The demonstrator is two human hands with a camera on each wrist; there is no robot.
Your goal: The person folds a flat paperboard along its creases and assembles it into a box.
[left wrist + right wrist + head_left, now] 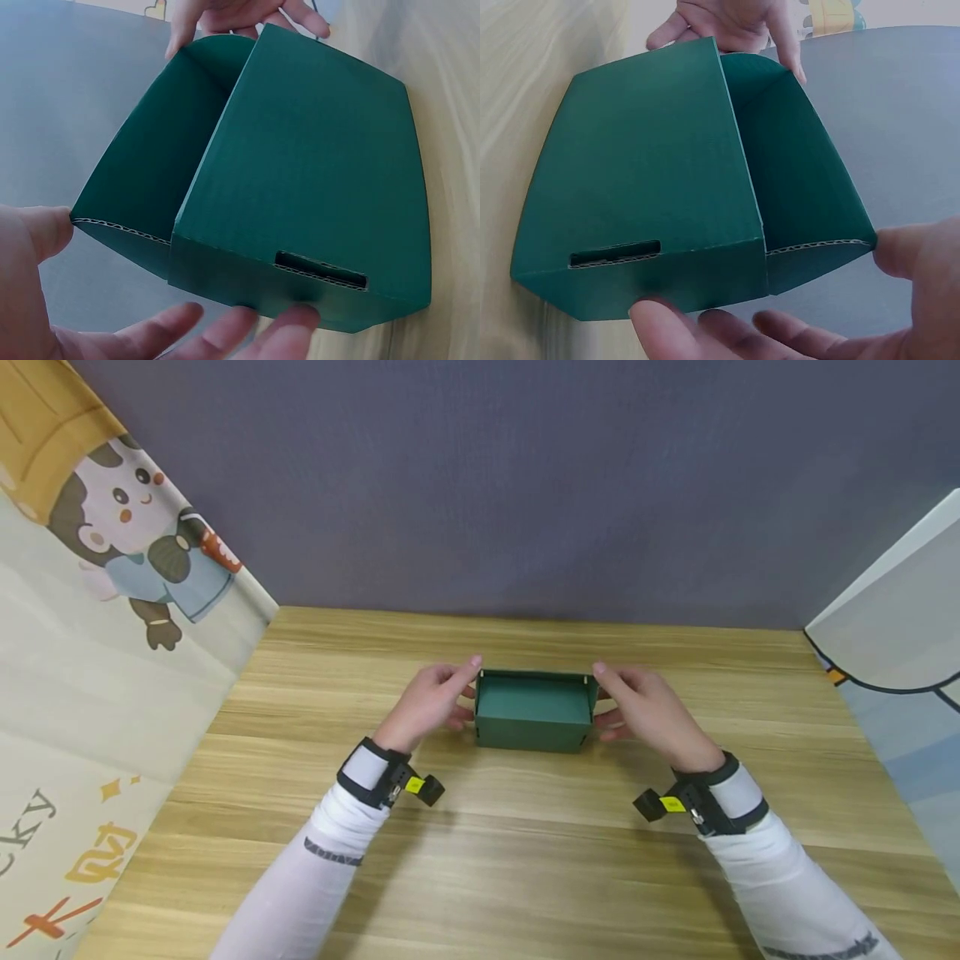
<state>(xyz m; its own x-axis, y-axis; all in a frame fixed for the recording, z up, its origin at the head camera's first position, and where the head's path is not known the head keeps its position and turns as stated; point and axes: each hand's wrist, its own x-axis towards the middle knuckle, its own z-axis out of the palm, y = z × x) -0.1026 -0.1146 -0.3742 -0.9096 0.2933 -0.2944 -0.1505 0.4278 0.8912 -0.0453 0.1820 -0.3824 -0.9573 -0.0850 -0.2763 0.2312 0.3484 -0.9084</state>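
Observation:
A small green cardboard box (pixel 534 734) stands on the table between the two hands. Its lid (pixel 161 146) is tilted up at the far side, leaving a gap above the front part. From the left, my left hand (pixel 435 697) touches the box, its thumb at the raised lid's corner and its extended fingertips along the side wall. My right hand (pixel 648 710) mirrors this on the right, with the thumb on the other lid corner and fingers low beside the wall. A slot (pixel 615 253) with bare corrugated edges shows near the box's corner. The box's inside is mostly hidden.
The wood-grain table (pixel 525 860) stretches around the box. Behind it rises a dark grey-blue panel (pixel 525 485). Printed cloths with cartoon figures hang at the left (pixel 90 693) and right (pixel 892 693). A small black camera is strapped to each wrist.

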